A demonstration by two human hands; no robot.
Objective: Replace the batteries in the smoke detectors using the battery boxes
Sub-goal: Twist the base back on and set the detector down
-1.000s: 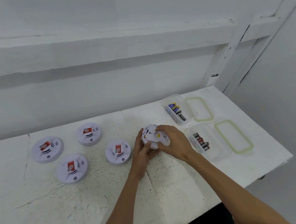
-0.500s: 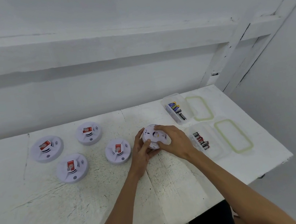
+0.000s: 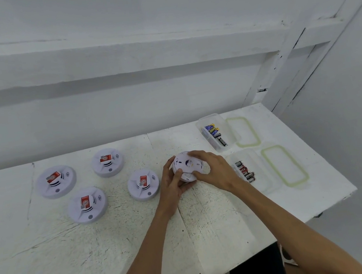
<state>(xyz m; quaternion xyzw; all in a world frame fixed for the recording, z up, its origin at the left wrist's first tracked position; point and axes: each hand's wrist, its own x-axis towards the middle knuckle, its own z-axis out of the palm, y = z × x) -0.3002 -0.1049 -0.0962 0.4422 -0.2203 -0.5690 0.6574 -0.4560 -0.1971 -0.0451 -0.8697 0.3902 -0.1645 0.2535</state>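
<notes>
I hold a round white smoke detector (image 3: 186,165) just above the white table (image 3: 121,248), its back side facing up. My left hand (image 3: 172,184) grips its left and lower rim with the thumb on the back. My right hand (image 3: 214,169) wraps over its right side. Several other white detectors with red labels lie face up to the left, the nearest detector (image 3: 143,184) beside my left hand. To the right stand two clear battery boxes: the far box (image 3: 217,132) holds blue and black batteries, the near box (image 3: 252,171) holds red and black ones.
Two clear lids with green seals lie right of the boxes, the far lid (image 3: 243,131) and the near lid (image 3: 283,164). The table's right edge and front edge drop off close by. A white wall and a diagonal beam stand behind.
The held detector has turned slightly between my hands; its centre mark looks dark now instead of yellow. Both hands keep their grip in the same spot.
</notes>
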